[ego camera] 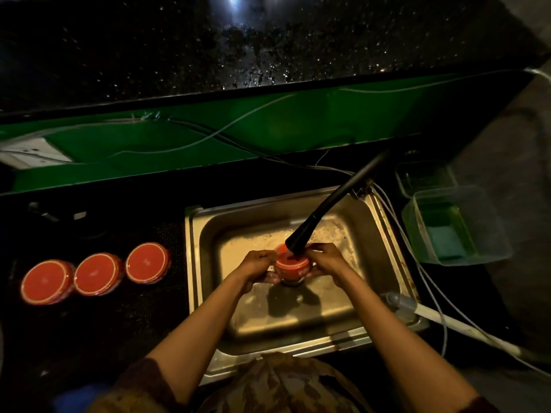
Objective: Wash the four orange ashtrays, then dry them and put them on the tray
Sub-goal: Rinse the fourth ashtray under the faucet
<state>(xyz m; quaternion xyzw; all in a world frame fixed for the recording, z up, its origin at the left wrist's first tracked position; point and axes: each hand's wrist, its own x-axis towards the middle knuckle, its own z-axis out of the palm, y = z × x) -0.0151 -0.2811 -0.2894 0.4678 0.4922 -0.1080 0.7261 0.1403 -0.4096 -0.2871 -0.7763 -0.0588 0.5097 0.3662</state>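
Over the middle of the steel sink [384,242] I hold one orange ashtray [290,266] right under the black tap spout [301,238]. My left hand [256,266] grips its left side and my right hand [326,260] grips its right side, fingers curled round the rim. Three more orange ashtrays stand in a row on the dark counter to the left: the nearest to the sink [147,262], a middle one [96,274] and the leftmost [46,281]. I see no tray in this view.
A clear plastic tub [456,225] holding green liquid and a sponge sits right of the sink, with a second tub [425,177] behind it. Cables run along the green ledge [268,129] behind. A white pipe [447,321] crosses the sink's right front corner.
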